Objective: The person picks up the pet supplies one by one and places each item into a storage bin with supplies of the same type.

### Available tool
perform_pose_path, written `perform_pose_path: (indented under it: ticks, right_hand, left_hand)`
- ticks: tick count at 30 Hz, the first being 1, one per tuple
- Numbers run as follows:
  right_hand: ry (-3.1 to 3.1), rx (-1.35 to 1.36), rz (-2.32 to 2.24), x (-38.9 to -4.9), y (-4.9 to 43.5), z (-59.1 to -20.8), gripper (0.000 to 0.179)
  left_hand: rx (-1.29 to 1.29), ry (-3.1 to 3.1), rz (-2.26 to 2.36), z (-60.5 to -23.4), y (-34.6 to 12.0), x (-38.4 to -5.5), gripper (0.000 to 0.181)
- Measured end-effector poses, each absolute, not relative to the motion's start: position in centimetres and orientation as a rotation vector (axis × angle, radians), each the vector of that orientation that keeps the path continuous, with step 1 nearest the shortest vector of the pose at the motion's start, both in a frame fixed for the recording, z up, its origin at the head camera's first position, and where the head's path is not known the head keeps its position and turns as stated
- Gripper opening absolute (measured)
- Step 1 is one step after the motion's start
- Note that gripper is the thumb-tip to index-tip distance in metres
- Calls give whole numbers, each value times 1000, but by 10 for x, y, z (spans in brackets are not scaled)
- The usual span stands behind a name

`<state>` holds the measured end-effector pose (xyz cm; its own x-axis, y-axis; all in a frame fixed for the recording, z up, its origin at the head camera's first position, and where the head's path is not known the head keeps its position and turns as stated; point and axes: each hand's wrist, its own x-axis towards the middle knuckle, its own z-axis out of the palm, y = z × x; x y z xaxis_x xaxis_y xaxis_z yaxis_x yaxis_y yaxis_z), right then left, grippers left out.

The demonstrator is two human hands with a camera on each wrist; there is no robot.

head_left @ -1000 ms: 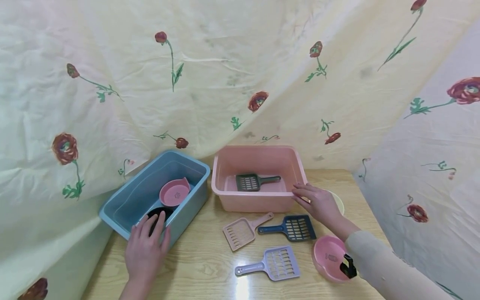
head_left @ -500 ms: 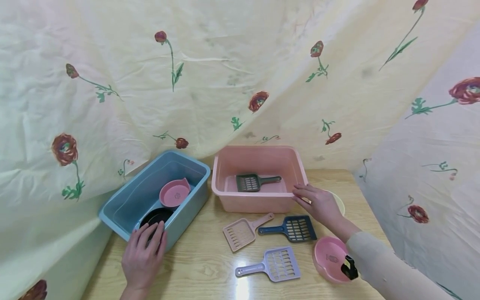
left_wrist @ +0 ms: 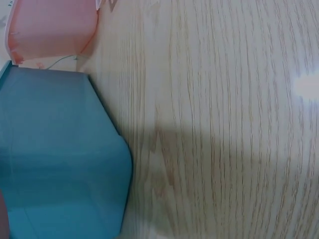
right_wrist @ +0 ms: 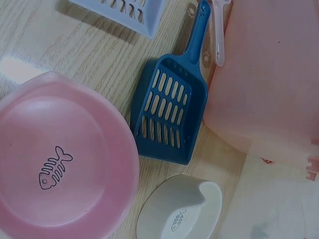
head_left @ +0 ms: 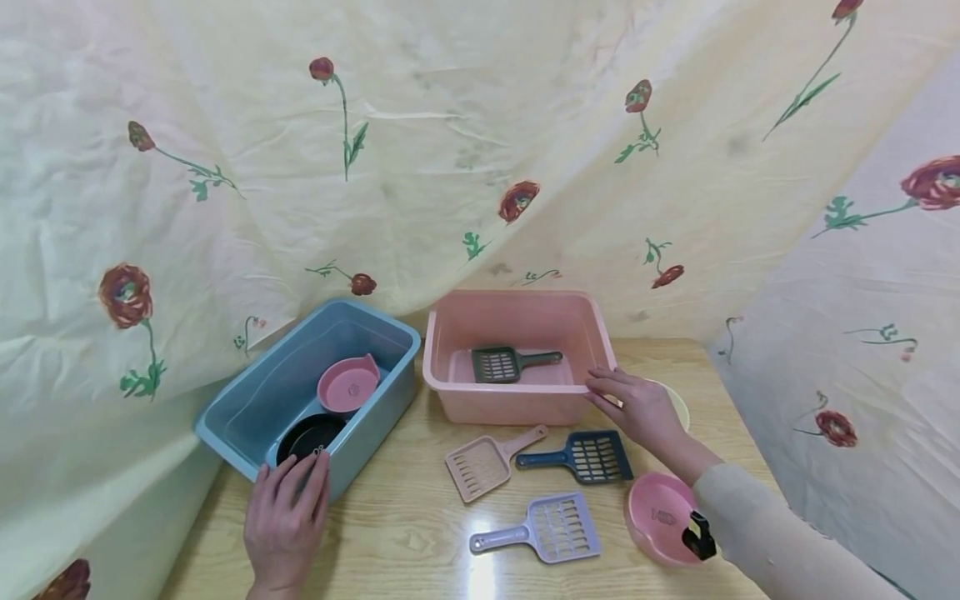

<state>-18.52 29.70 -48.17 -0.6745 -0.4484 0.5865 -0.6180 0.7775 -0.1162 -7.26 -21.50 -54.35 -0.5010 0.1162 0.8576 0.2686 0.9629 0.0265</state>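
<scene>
My left hand [head_left: 287, 512] is at the near rim of the blue litter box [head_left: 378, 437], fingertips bent over it beside a black pet bowl [head_left: 311, 435]. A pink pet bowl [head_left: 349, 384] lies behind the black one in the same box. My right hand [head_left: 637, 406] holds the front right corner of the pink litter box [head_left: 510, 407], fingers over the rim and thumb outside. Inside that box rests a dark green litter scoop [head_left: 498, 365]. In the left wrist view, the outer wall of the blue box [left_wrist: 60, 149] fills the left side.
Pale pink [head_left: 480, 467], navy [head_left: 592, 457] and lilac [head_left: 558, 527] litter scoops lie on the wooden table [head_left: 397, 533]. Another pink bowl [right_wrist: 70, 164], printed with a fishbone, and a cream bowl [right_wrist: 199, 214] are at the right. A flowered cloth [head_left: 420, 150] hangs behind.
My left hand has drawn back from over the black bowl to the box's near rim, leaving the bowl more exposed. The right hand stays at the pink box's corner.
</scene>
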Motion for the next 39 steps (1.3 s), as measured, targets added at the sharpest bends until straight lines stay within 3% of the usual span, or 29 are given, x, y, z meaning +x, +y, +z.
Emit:
perform_pose_path:
  ticks: [15, 20, 24, 28, 32, 37, 39]
  right_hand:
    - [-2428, 788, 413, -186, 299, -484, 43]
    - [-2425, 800, 419, -187, 300, -487, 32]
    - [-2436, 811, 419, -188, 302, -490, 46]
    - [-2455, 805, 416, -188, 300, -489, 32]
    - [-2461, 797, 403, -188, 298, -486, 40]
    - [-2441, 802, 408, -189, 299, -485, 32]
    - [-2443, 800, 411, -189, 300, -486, 37]
  left_hand:
    - [-282, -2119, -176, -546, -218, -67, 42]
    - [-257, -2070, -176, -552, -218, -66, 39]
    - [-231, -2069, -182, -555, -218, -64, 39]
    - [-208, -2075, -172, -556, -219, -61, 40]
    - [-194, -2094, -172, -555, -219, -60, 41]
    - [-189, -2111, -191, -554, -218, -61, 43]
    - [-187, -2103, -194, -555, -218, -62, 42]
